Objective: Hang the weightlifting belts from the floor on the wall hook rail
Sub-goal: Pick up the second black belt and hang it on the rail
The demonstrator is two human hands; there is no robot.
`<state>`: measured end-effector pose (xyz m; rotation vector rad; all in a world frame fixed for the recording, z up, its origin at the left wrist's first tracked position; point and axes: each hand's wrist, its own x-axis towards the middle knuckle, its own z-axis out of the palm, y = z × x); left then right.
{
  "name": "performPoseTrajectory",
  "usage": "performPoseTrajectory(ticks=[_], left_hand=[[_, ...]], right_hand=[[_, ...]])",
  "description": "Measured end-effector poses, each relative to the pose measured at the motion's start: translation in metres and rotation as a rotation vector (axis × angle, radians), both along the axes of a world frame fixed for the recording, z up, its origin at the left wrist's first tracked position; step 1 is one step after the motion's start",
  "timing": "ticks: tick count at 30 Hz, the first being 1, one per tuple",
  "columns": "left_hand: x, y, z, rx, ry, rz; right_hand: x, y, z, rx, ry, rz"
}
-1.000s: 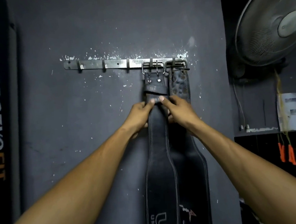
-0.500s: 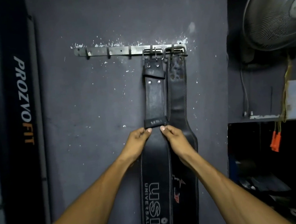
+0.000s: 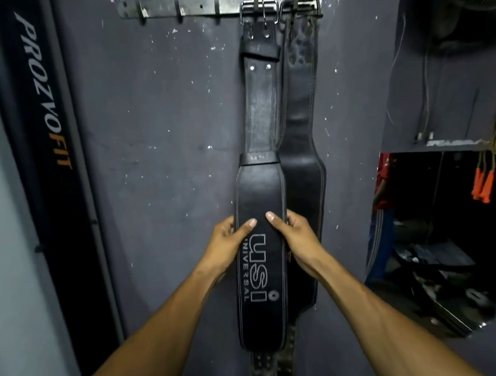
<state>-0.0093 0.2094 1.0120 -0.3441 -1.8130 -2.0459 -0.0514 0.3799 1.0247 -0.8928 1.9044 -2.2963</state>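
Note:
Two black leather weightlifting belts hang by their buckles from the right end of a metal hook rail (image 3: 199,9) on the grey wall. The left belt (image 3: 259,196) carries white "USI UNIVERSAL" lettering on its wide padded part. The second belt (image 3: 302,119) hangs just right of it, partly behind. My left hand (image 3: 228,242) grips the lettered belt's left edge, thumb across its face. My right hand (image 3: 295,237) grips its right edge the same way. Studded strap ends show below the wide part.
Three bare hooks stand on the rail's left part. A tall black "PROZOFIT" pad (image 3: 45,114) leans at the left. At the right a dark recess (image 3: 437,233) holds clutter, with orange handles (image 3: 483,184) hanging above it and a fan at the top right.
Both hands slid down the lettered belt from near the buckle to its wide padded part. The view tilted down, so the rail now sits at the top edge.

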Motion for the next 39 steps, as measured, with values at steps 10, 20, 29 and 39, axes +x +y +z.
performPoseTrajectory(ticks=[10, 20, 29, 39], left_hand=[[0.041, 0.017, -0.122, -0.033, -0.205, 0.055], [0.093, 0.032, -0.158, -0.062, -0.358, 0.047], [0.128, 0.027, -0.232, -0.183, -0.65, 0.209], [0.225, -0.007, -0.376, -0.167, -0.946, 0.262]], right_hand=[[0.014, 0.022, -0.082, 0.217, -0.002, -0.061], [0.063, 0.04, -0.162, 0.303, -0.124, -0.045], [0.099, 0.044, -0.235, 0.569, -0.346, -0.172], [0.168, 0.012, -0.365, 0.769, -0.65, -0.121]])
